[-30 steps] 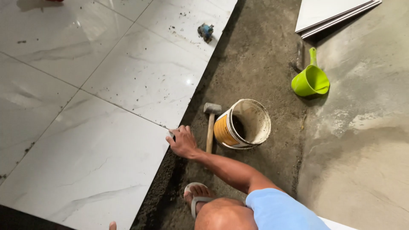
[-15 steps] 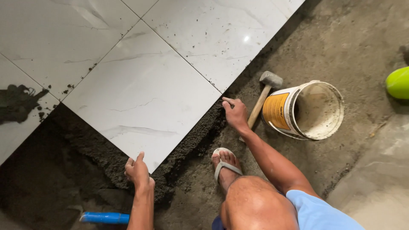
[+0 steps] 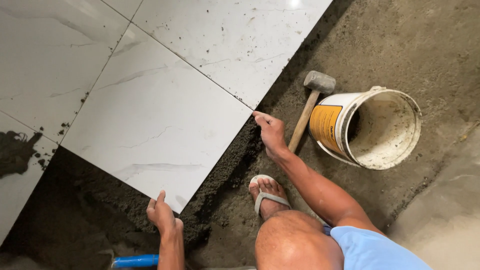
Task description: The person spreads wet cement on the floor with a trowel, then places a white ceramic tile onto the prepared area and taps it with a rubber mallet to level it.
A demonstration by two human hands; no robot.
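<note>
Wet mortar bed [image 3: 225, 165] hides both hands' fingertips under tile [image 3: 150, 125] edges.

To your right, a white plastic bucket [image 3: 372, 127] lies tipped on its side on the bare mortar bed, its open mouth facing right and its inside caked with grey residue. It carries the only label [image 3: 325, 124] in view, a yellow-orange rectangular panel wrapped on its side wall, facing the rubber mallet [image 3: 311, 103] just beside it. There are no signs or screens in view.
</note>
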